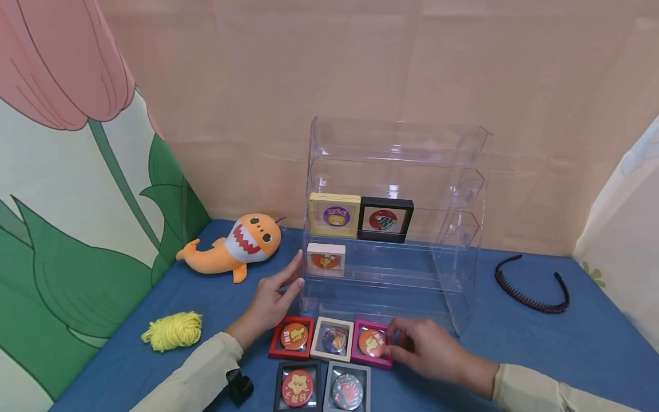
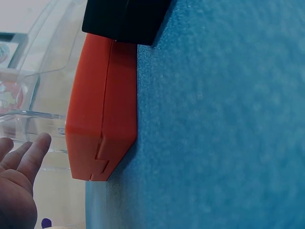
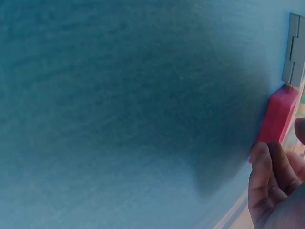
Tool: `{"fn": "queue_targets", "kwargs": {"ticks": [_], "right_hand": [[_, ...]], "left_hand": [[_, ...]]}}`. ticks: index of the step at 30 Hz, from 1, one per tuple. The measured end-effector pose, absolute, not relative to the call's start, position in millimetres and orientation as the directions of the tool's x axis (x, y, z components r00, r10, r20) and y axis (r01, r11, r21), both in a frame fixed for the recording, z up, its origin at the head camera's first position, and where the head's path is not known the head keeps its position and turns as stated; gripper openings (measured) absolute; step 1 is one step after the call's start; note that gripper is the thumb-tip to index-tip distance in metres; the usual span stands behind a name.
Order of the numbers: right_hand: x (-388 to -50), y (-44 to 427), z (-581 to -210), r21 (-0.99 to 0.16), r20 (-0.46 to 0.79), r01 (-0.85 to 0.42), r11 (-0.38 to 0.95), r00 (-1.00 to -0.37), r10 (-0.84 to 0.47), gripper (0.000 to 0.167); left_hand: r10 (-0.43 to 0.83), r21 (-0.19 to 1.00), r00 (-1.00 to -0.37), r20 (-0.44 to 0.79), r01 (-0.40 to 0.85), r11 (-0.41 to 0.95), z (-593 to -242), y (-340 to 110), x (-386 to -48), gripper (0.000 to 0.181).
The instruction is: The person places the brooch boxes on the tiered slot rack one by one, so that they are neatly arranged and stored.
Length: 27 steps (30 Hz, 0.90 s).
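Observation:
My left hand [image 1: 273, 300] reaches up with fairly straight fingers against the left side of a clear tiered display stand [image 1: 391, 280]. My right hand [image 1: 429, 349] bends its fingers and thumb at the right edge of a magenta badge frame [image 1: 360, 357], gripping it. The frame lies flat, its orange badge facing up. Beside it lie a cream frame [image 1: 315, 349] and a red frame [image 1: 274, 343]; the left wrist view shows the red frame's side [image 2: 102, 105] up close. Nearer me are a dark frame [image 1: 280, 395] and a grey frame [image 1: 366, 395].
On the stand are a yellow frame [image 1: 334, 197], a black frame [image 1: 409, 214] and a smaller whitish frame [image 1: 326, 248]. An orange shark plush [image 1: 221, 260] and yellow yarn [image 1: 172, 331] lie left on the blue cloth. A dark headband [image 1: 540, 306] lies right.

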State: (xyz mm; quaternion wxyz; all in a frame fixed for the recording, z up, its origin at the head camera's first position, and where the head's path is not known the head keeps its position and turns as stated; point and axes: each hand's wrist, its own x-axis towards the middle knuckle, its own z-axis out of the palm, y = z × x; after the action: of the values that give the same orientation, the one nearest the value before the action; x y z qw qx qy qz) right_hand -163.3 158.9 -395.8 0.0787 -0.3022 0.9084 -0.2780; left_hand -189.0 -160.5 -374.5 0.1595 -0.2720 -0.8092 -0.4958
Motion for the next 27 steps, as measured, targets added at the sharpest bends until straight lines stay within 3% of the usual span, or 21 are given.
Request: {"fn": "queue_targets", "kwargs": {"ticks": [14,27], "right_hand": [[-162.8,158.2,-399.9,-0.466,0.013,-0.523,0.714,-0.810,-0.586,0.049],[-160.5,164.2,-396.5,-0.519,-0.070,-0.459,0.721,-0.817,-0.572,0.059]], "left_hand": [[0.284,0.721,-0.805,0.521,0.593,0.357,-373.2,-160.0,-188.3,0.056],[0.289,0.722,-0.806,0.517,0.592,0.358,-372.7,-160.4,-188.3,0.055]]}}
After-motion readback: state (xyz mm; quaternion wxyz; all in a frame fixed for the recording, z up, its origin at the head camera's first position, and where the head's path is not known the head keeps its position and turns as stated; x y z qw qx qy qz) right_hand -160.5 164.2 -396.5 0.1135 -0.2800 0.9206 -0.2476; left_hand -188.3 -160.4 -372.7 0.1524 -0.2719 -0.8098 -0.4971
